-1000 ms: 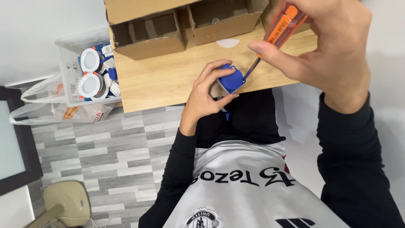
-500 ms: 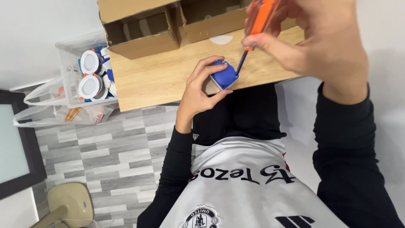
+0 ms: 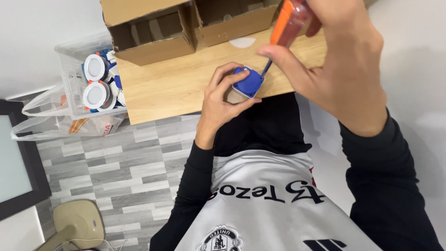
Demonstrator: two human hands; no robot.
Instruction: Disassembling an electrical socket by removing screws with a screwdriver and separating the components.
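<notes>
I see the orange-handled screwdriver (image 3: 284,33) slanting down from upper right to lower left, its dark tip meeting the upper right corner of a small blue square part (image 3: 248,82) at the near edge of the wooden tabletop (image 3: 176,88). My right hand (image 3: 337,60) is clenched around the handle, forefinger stretched along it toward the shaft. My left hand (image 3: 223,100) grasps the blue part, fingers curled over its left side and thumb under its lower edge. Beyond the fingers stand two open cardboard boxes (image 3: 186,25); left of them, a clear plastic bin (image 3: 88,83) holds round white fittings. Grey plank flooring (image 3: 116,162) lies below the table edge.
</notes>
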